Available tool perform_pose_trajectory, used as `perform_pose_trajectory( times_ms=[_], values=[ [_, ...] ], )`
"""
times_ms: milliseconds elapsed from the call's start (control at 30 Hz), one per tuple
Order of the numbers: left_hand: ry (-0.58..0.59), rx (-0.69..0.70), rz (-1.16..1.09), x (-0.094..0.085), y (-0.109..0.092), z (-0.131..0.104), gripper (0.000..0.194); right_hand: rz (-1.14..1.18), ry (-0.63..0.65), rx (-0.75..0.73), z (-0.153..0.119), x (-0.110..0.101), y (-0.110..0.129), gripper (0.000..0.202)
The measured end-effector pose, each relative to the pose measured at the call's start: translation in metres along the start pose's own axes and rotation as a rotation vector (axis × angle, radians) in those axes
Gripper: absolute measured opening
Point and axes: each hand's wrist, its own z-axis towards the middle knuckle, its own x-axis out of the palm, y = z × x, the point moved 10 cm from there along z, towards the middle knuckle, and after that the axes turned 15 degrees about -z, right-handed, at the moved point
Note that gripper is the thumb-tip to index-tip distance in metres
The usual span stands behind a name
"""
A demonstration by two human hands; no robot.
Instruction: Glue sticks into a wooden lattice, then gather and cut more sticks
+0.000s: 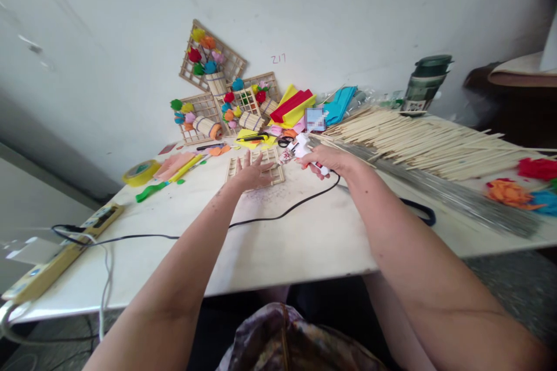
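My right hand is wrapped round a white glue gun, whose black cord trails left across the white table. The gun's nozzle end is near a small patterned item at the right edge of a wooden stick grid. My left hand lies over that grid with its fingers spread, covering its middle. Behind it stand stick lattices with colourful paper flowers and small stick bundles.
Many loose sticks and thin wires spread to the right. A dark cup stands at the back right. Yellow tape and a power strip lie left. Scissors and coloured paper lie behind the hands.
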Motion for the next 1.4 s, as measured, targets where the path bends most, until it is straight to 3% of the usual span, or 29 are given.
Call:
perform_pose_trajectory(
  times_ms=[333, 533, 800, 1100, 1400],
  values=[
    [-0.001, -0.032, -0.009, 0.003, 0.006, 0.005, 0.066, 0.271, -0.05, -0.161, -0.004, -0.005, 0.017, 0.031],
    [0.016, -0.069, -0.011, 0.004, 0.009, 0.006, 0.068, 0.491, -0.142, -0.267, 0.001, -0.006, 0.023, 0.026],
    [0.017, -0.066, -0.002, 0.002, 0.005, 0.002, 0.067, 0.52, -0.152, -0.198, 0.012, 0.016, 0.017, 0.028],
    [-0.038, -0.038, -0.037, 0.001, 0.003, -0.003, 0.064, 0.564, -0.206, -0.162, 0.013, 0.015, 0.014, 0.025],
    [-0.004, -0.038, -0.057, -0.004, 0.005, -0.007, 0.065, 0.559, -0.207, -0.177, 0.017, 0.016, 0.01, 0.027]
  ],
)
